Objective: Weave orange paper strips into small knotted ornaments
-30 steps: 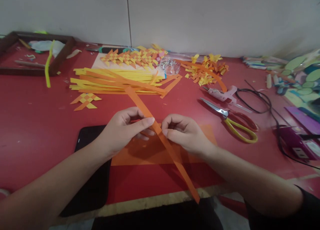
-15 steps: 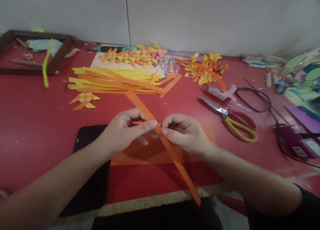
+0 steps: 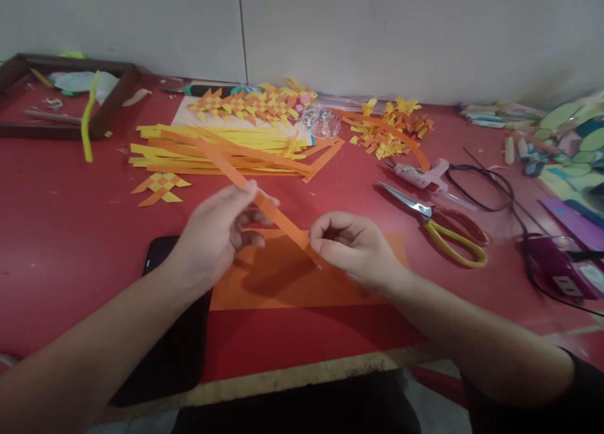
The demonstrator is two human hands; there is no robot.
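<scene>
An orange paper strip (image 3: 287,228) slants between my hands, its upper end reaching over the strip pile. My left hand (image 3: 217,233) pinches it between thumb and fingers partway along, the other fingers curled loosely beneath. Near the strip's lower end, my right hand (image 3: 352,245) has its thumb and forefinger pressed together on the edge. Below both hands lies an orange paper sheet (image 3: 283,292). A black phone (image 3: 179,346) lies partly under my left forearm. Yellow and orange strips (image 3: 179,148) are piled just beyond, with a small woven paper piece (image 3: 161,185) in front of them.
Scissors (image 3: 436,223) and a pink glue gun (image 3: 422,175) with a black cord lie at right. Woven paper pieces (image 3: 245,105) and folded scraps (image 3: 389,132) sit near the wall. A brown frame (image 3: 106,116) is at far left, a purple device (image 3: 557,264) at right.
My left hand has moved up and left along with the strip. The strip's lower end has drawn up from the table edge to my right hand, which stays nearly in place.
</scene>
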